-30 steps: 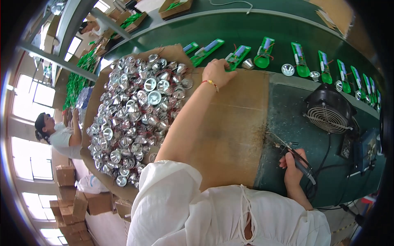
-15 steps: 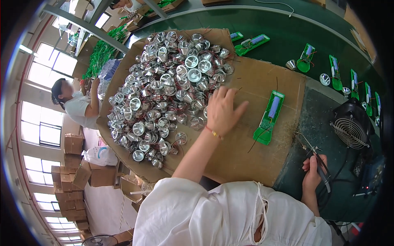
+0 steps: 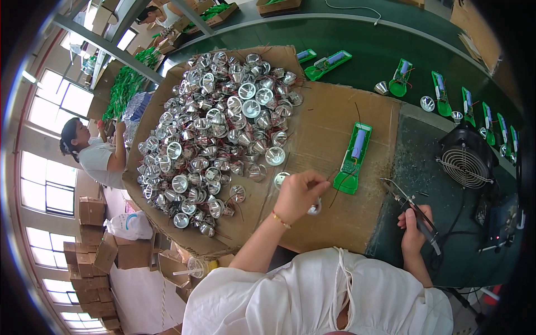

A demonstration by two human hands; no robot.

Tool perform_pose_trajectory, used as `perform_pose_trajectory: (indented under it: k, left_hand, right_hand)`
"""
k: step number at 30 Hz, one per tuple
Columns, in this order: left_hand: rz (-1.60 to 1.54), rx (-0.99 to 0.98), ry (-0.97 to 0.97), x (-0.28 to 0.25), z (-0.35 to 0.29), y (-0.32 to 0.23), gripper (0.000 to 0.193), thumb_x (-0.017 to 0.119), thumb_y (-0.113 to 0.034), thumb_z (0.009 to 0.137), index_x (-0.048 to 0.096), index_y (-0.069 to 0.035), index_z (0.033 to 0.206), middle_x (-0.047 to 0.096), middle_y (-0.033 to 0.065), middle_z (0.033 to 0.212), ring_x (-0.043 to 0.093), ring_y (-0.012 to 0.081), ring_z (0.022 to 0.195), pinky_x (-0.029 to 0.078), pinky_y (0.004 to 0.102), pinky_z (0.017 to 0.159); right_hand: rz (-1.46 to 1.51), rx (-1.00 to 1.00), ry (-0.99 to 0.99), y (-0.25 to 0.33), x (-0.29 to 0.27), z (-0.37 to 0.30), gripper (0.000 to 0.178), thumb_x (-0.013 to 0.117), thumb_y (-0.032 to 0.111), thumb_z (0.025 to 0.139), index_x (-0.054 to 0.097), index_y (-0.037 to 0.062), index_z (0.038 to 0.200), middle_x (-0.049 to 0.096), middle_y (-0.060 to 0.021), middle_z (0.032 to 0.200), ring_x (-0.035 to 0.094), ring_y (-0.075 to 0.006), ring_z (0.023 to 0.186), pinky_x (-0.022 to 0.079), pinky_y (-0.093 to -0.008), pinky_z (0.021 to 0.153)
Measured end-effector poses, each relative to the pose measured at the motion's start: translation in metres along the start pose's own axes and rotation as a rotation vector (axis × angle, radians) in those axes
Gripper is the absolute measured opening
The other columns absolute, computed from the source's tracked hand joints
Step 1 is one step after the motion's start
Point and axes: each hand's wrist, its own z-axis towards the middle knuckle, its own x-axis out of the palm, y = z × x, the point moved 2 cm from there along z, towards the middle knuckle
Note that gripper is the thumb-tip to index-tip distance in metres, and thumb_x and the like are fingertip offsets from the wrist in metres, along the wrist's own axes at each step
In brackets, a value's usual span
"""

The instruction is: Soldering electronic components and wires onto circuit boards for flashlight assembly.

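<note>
My left hand (image 3: pixel 300 196) is closed in a pinch above the cardboard, just left of a green plastic housing (image 3: pixel 347 181). A thin reddish wire shows at its fingertips. A silver reflector cup (image 3: pixel 315 207) sits partly hidden right under the fingers, and it seems to belong to that wire. The housing holds a purple cylindrical battery (image 3: pixel 358 143) and a small circuit board, with dark wires sticking out at both ends. At the right, my right hand (image 3: pixel 414 226) grips a soldering iron (image 3: pixel 429 233), its thin tip pointing up and left toward the housing.
A large heap of reflector cups (image 3: pixel 212 128) with wires covers the left of the cardboard sheet (image 3: pixel 324 111). More green housings (image 3: pixel 399 84) and loose cups line the green bench behind. A black fan (image 3: pixel 464 162) stands at right. Another person (image 3: pixel 100 156) works at far left.
My left hand has left the heap's edge, moved toward me and closed, with a reflector cup now under it. The whole view has shifted slightly; my right hand keeps its hold.
</note>
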Motion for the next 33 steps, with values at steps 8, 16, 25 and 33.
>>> perform_pose_trajectory:
  k: [8, 16, 25, 33]
  left_hand:
    - [-0.295, -0.143, 0.012, 0.014, 0.001, 0.019, 0.019, 0.064, -0.018, 0.08, 0.065, 0.001, 0.079, 0.061, 0.0055, 0.058, 0.053, 0.0059, 0.051, 0.041, 0.0224, 0.047]
    - [-0.161, -0.103, 0.005, 0.024, 0.007, 0.011, 0.018, 0.064, -0.015, 0.08, 0.065, 0.003, 0.077, 0.059, 0.0003, 0.059, 0.049, 0.0033, 0.052, 0.039, 0.0204, 0.047]
    - [-0.142, -0.104, -0.045, 0.03, 0.012, -0.001, 0.018, 0.065, -0.017, 0.077, 0.063, 0.0, 0.073, 0.058, 0.0102, 0.06, 0.054, 0.0166, 0.05, 0.042, 0.0284, 0.048]
    - [-0.046, 0.093, -0.096, 0.037, 0.016, -0.002, 0.015, 0.065, -0.014, 0.074, 0.06, -0.001, 0.069, 0.055, 0.01, 0.07, 0.055, 0.0212, 0.058, 0.044, 0.0305, 0.054]
  right_hand:
    - [-0.012, -0.035, 0.079, 0.016, 0.02, -0.012, 0.016, 0.061, 0.006, 0.079, 0.049, -0.0009, 0.088, 0.058, -0.0079, 0.068, 0.053, -0.0091, 0.055, 0.046, -0.0214, 0.053]
    - [0.007, -0.06, 0.18, 0.035, 0.053, -0.004, 0.015, 0.061, 0.005, 0.08, 0.048, -0.0014, 0.085, 0.059, -0.0098, 0.066, 0.055, -0.0097, 0.054, 0.046, -0.0218, 0.051]
    - [0.014, -0.024, 0.155, 0.027, 0.059, 0.002, 0.016, 0.061, 0.008, 0.081, 0.048, -0.0012, 0.084, 0.058, -0.009, 0.065, 0.054, -0.0093, 0.053, 0.046, -0.0215, 0.05]
    - [0.049, -0.007, 0.13, 0.024, 0.059, 0.007, 0.015, 0.06, 0.007, 0.081, 0.047, -0.0007, 0.083, 0.058, -0.009, 0.065, 0.055, -0.0094, 0.054, 0.046, -0.0214, 0.049]
